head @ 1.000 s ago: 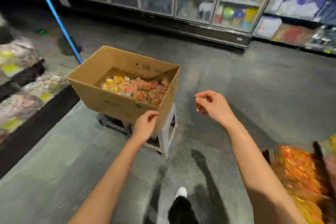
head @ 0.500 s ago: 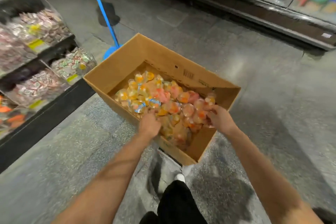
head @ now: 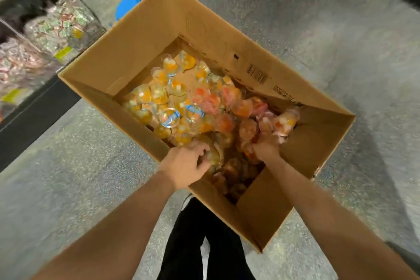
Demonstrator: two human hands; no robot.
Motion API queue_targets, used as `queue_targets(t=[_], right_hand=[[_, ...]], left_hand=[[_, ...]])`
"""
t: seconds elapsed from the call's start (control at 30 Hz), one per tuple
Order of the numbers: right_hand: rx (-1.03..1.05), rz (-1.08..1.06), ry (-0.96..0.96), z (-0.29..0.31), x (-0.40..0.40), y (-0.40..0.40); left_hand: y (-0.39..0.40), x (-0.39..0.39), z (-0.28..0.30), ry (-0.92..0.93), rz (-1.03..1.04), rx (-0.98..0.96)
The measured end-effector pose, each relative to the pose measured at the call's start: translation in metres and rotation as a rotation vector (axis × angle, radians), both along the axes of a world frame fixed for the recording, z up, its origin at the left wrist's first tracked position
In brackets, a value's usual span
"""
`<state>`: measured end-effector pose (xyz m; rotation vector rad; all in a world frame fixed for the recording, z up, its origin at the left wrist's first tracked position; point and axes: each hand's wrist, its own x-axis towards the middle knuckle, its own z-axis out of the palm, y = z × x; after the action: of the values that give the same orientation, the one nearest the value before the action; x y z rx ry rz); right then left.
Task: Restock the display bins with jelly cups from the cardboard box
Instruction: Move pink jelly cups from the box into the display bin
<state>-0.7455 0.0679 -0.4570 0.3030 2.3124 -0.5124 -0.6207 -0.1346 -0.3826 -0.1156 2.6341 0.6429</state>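
An open cardboard box [head: 141,36] stands on the floor right below me, holding a heap of clear jelly cups [head: 181,102] with orange, yellow and pink filling. My left hand [head: 185,163] reaches over the near wall, fingers curled round cups at the heap's near edge. My right hand [head: 267,149] is dug into the pink and orange cups on the right side, fingers curled among them and partly buried. Display bins [head: 45,36] with wrapped sweets stand at the left.
The bins sit on a dark shelf base [head: 34,111] along the left. A blue pole with a blue base [head: 129,0] stands behind the box. Grey speckled floor surrounds the box. My dark trouser legs [head: 200,241] are just below the box's near corner.
I have stepped closer and now look straight down into the box. Both hands went from above the rim down into the cups, fingers closing round them.
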Motion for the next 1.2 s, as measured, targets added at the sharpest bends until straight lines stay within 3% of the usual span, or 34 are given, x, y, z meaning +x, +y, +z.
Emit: queue_targets(t=[0.1,0.2,0.33,0.4,0.47,0.7,0.8,0.9,1.0,1.2], right_hand=[[0.031,-0.167,0.058,-0.019,0.003,0.003],[-0.011,-0.201,0.115,-0.023,0.001,0.008],[-0.057,-0.323,0.122,0.011,0.008,0.005],[-0.211,-0.334,0.068,0.036,0.018,0.007],[-0.500,-0.370,-0.066,0.060,0.032,0.008],[-1.001,-0.108,-0.306,0.089,0.085,-0.014],[-0.837,0.112,-0.156,0.074,0.085,-0.016],[-0.392,0.318,-0.040,0.042,0.076,-0.010],[-0.070,0.332,-0.216,0.001,0.077,-0.011],[0.051,0.330,-0.418,-0.070,0.104,-0.028]], left_hand=[[-0.001,0.002,-0.003,0.019,0.066,0.096],[-0.002,0.003,-0.002,0.007,0.089,0.146],[-0.002,0.001,0.005,-0.016,0.094,0.161],[-0.002,0.000,0.009,-0.033,0.088,0.172],[-0.002,-0.001,0.014,-0.020,0.086,0.207],[-0.003,0.007,0.019,0.043,0.135,0.277],[0.001,0.008,0.023,0.047,0.234,0.312],[0.005,0.004,0.023,0.105,0.431,0.257],[0.005,0.000,0.019,0.155,0.546,0.192],[0.008,0.001,0.011,0.144,0.552,0.124]])
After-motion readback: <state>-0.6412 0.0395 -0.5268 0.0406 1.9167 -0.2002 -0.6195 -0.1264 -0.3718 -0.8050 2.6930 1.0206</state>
